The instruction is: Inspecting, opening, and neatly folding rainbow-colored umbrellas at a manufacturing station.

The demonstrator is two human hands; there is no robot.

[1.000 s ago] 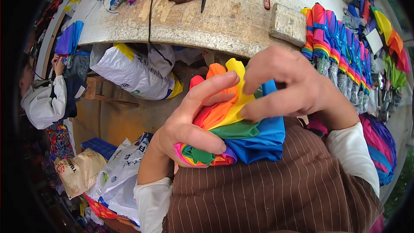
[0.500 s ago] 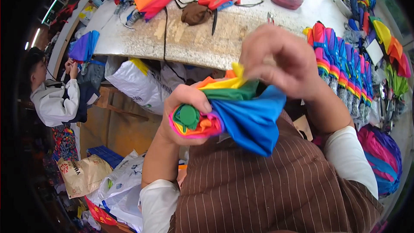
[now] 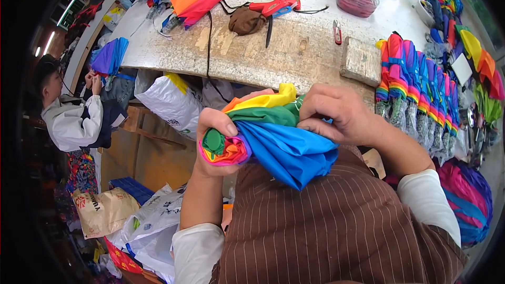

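My left hand point(image 3: 214, 120) is wrapped round a rainbow folding umbrella point(image 3: 284, 150), its thumb lying across the top. The green round end of the umbrella and a pink-edged bundle of fabric point toward me beside that hand. From the fist, yellow, green and blue canopy folds spread loosely to the right, the blue one hanging lowest. My right hand point(image 3: 339, 113) is closed on the green and blue fabric at the far side, its fingertips pinching a fold. Part of the umbrella is hidden behind the fingers.
On the worn worktable point(image 3: 300, 68) lie an orange umbrella point(image 3: 195, 1), a brown pouch point(image 3: 247, 21), a red-handled tool point(image 3: 273, 6), a cutter knife point(image 3: 337, 32), a wooden block point(image 3: 361, 62) and a glass dish point(image 3: 357, 0). Rolled umbrellas point(image 3: 415, 79) line the right. A co-worker point(image 3: 73, 110) sits left.
My right hand has come down from above the fabric and now pinches the green and blue folds. The view has shifted slightly, and the wooden block has come into sight.
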